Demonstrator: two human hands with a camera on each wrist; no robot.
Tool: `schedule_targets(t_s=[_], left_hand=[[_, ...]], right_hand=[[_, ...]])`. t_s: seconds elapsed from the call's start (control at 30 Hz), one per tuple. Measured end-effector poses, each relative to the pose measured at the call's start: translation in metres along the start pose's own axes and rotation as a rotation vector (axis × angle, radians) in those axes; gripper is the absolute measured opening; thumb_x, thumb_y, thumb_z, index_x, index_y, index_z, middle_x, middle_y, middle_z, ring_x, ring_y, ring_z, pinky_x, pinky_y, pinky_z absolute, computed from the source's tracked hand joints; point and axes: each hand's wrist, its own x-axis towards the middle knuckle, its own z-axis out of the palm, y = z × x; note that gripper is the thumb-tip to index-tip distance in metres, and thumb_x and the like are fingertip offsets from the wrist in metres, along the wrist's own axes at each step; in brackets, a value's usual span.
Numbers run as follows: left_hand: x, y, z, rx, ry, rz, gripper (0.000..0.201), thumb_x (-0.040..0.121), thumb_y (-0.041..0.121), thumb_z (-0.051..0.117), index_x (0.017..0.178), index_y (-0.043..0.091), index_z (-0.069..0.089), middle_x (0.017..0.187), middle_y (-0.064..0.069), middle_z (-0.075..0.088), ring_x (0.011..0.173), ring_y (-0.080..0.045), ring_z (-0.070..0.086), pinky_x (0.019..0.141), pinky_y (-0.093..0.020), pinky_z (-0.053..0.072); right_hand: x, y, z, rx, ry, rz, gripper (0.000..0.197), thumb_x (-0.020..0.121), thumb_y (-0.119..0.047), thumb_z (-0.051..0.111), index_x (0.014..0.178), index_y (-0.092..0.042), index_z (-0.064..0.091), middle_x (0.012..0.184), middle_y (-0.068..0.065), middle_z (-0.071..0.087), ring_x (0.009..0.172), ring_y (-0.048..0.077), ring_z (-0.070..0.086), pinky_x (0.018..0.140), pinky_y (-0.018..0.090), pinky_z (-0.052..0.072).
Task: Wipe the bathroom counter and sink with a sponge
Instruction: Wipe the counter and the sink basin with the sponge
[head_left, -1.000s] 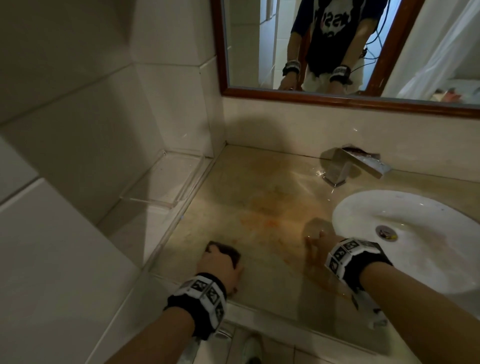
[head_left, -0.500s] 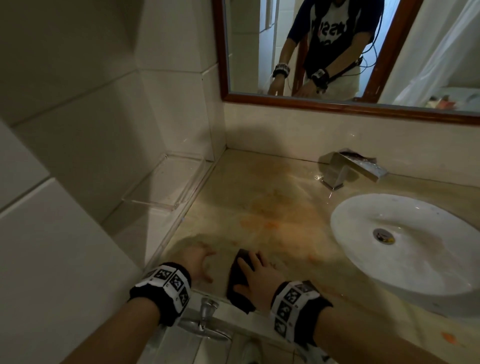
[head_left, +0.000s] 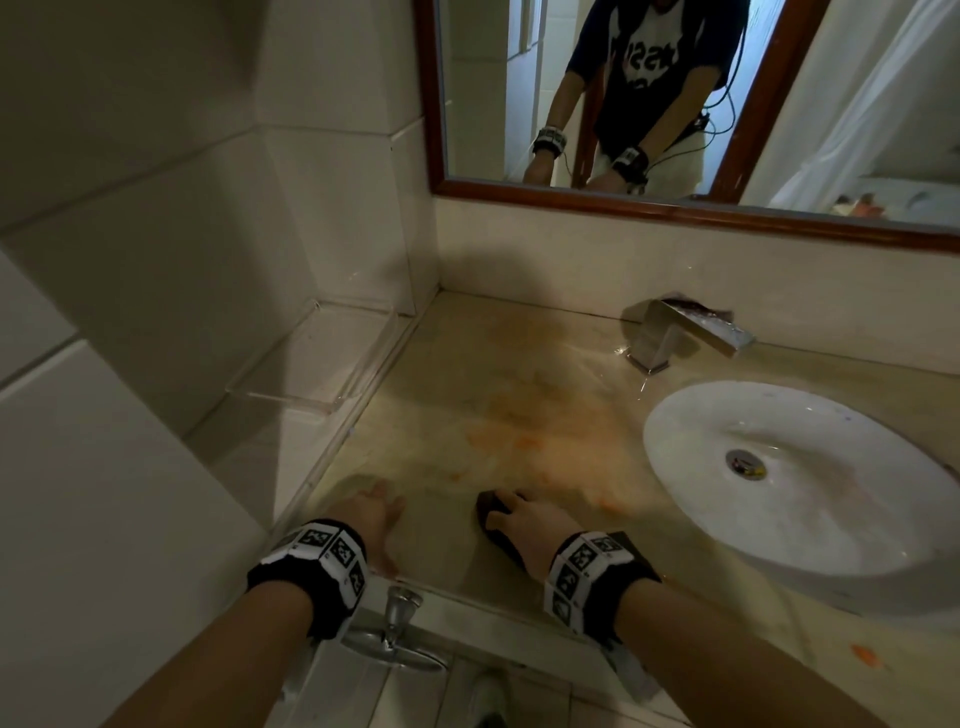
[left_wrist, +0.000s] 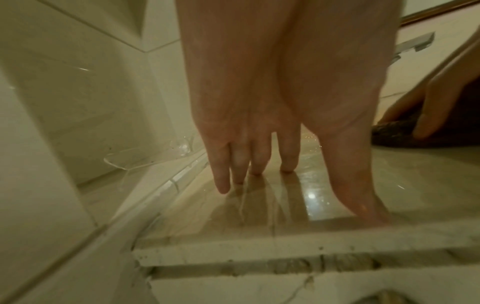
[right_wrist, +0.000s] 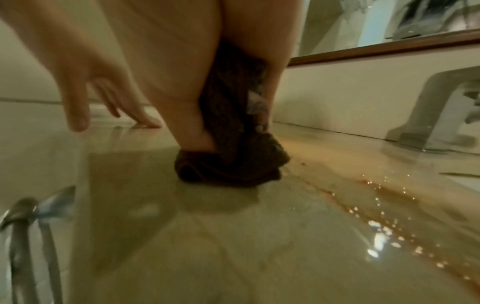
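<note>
A dark sponge (head_left: 488, 508) sits on the wet beige counter (head_left: 519, 364) near its front edge, and my right hand (head_left: 524, 525) grips it with fingers over the top. In the right wrist view the sponge (right_wrist: 233, 162) is squeezed between thumb and fingers, its lower end on the counter. My left hand (head_left: 376, 512) lies flat to the left, and its straight fingers (left_wrist: 259, 156) touch the wet surface. Orange smears (head_left: 519, 441) spread across the counter beyond both hands. The white sink (head_left: 675, 467) lies to the right.
A chrome faucet (head_left: 675, 332) stands behind the sink. A clear shelf (head_left: 322, 364) sits on the tiled ledge to the left. A framed mirror (head_left: 571, 197) hangs above the backsplash. A metal fixture (head_left: 395, 623) sticks out below the counter's front edge.
A second ago my left hand held the sponge while the right rested near the sink. The right hand took the sponge over, and the left now lies flat on the counter.
</note>
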Motion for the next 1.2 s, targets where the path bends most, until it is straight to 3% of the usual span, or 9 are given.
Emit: schedule_targets(t_s=[0.13, 0.27, 0.47, 0.63, 0.77, 0.83, 0.93, 1.03, 1.2], left_hand=[[0.001, 0.001, -0.002, 0.014, 0.009, -0.011, 0.096, 0.078, 0.043, 0.071, 0.15, 0.017, 0.014, 0.155, -0.013, 0.013, 0.139, -0.03, 0.028, 0.113, -0.035, 0.033], [0.002, 0.003, -0.005, 0.024, 0.016, -0.039, 0.079, 0.081, 0.034, 0.069, 0.146, 0.02, 0.027, 0.151, -0.011, 0.029, 0.134, -0.029, 0.041, 0.108, -0.038, 0.04], [0.005, 0.005, -0.006, 0.018, 0.006, -0.043, 0.078, 0.077, 0.037, 0.073, 0.142, 0.017, 0.032, 0.148, -0.009, 0.032, 0.134, -0.027, 0.038, 0.11, -0.036, 0.038], [0.007, -0.003, -0.012, -0.034, 0.062, -0.045, 0.072, 0.081, 0.039, 0.068, 0.143, 0.023, 0.037, 0.154, -0.006, 0.026, 0.139, -0.025, 0.033, 0.113, -0.033, 0.034], [0.009, -0.008, -0.021, -0.175, 0.17, -0.079, 0.086, 0.07, 0.048, 0.075, 0.143, 0.02, 0.037, 0.154, -0.005, 0.029, 0.139, -0.022, 0.034, 0.113, -0.033, 0.035], [0.009, -0.007, -0.016, -0.225, 0.136, -0.078, 0.101, 0.069, 0.049, 0.076, 0.149, 0.017, 0.023, 0.159, -0.006, 0.014, 0.146, -0.023, 0.02, 0.12, -0.033, 0.024], [0.01, -0.008, -0.006, -0.26, 0.115, -0.061, 0.104, 0.078, 0.045, 0.071, 0.152, 0.016, 0.005, 0.161, -0.005, -0.005, 0.149, -0.022, 0.003, 0.122, -0.03, 0.011], [0.013, -0.01, -0.006, -0.256, 0.101, -0.049, 0.104, 0.079, 0.044, 0.07, 0.152, 0.016, 0.003, 0.161, -0.005, -0.007, 0.149, -0.021, 0.0, 0.122, -0.028, 0.008], [0.019, -0.008, -0.01, -0.247, 0.104, -0.053, 0.104, 0.079, 0.044, 0.07, 0.152, 0.014, 0.003, 0.161, -0.004, -0.007, 0.149, -0.02, -0.002, 0.121, -0.027, 0.006]], right_hand=[[-0.003, -0.018, -0.005, 0.058, 0.068, -0.07, 0.053, 0.09, -0.004, 0.051, 0.139, -0.019, 0.04, 0.154, 0.008, 0.02, 0.136, 0.037, 0.029, 0.111, 0.046, 0.034], [-0.002, -0.049, 0.021, 0.062, 0.029, -0.264, 0.054, 0.091, -0.009, 0.05, 0.142, -0.02, 0.037, 0.159, 0.008, 0.004, 0.146, 0.032, -0.001, 0.119, 0.046, 0.009], [0.024, -0.033, 0.019, 0.06, -0.009, -0.284, 0.058, 0.089, -0.003, 0.048, 0.143, -0.022, 0.037, 0.16, 0.003, 0.004, 0.147, 0.026, -0.005, 0.119, 0.047, 0.0], [0.027, -0.011, 0.01, 0.06, 0.066, -0.152, 0.06, 0.09, -0.003, 0.046, 0.144, -0.026, 0.033, 0.16, 0.003, 0.003, 0.147, 0.025, -0.004, 0.118, 0.047, -0.002], [0.022, 0.024, 0.001, 0.075, 0.116, -0.034, 0.06, 0.09, -0.003, 0.048, 0.143, -0.026, 0.034, 0.159, 0.003, 0.005, 0.147, 0.027, -0.001, 0.12, 0.048, 0.003], [0.022, 0.041, -0.003, 0.103, 0.124, 0.03, 0.057, 0.09, -0.006, 0.051, 0.141, -0.027, 0.038, 0.159, 0.003, 0.007, 0.147, 0.027, 0.002, 0.12, 0.044, 0.009], [0.023, 0.046, -0.014, 0.124, 0.155, 0.101, 0.05, 0.091, -0.01, 0.053, 0.138, -0.026, 0.044, 0.154, 0.003, 0.021, 0.143, 0.028, 0.019, 0.116, 0.036, 0.025], [0.025, 0.022, -0.028, 0.25, 0.198, 0.051, 0.046, 0.093, -0.011, 0.05, 0.137, -0.021, 0.046, 0.149, 0.006, 0.034, 0.136, 0.028, 0.035, 0.112, 0.032, 0.03], [0.051, -0.031, -0.018, -0.07, 0.053, -0.224, 0.057, 0.091, -0.009, 0.049, 0.144, -0.024, 0.033, 0.159, 0.007, 0.01, 0.146, 0.03, 0.002, 0.118, 0.05, 0.004]])
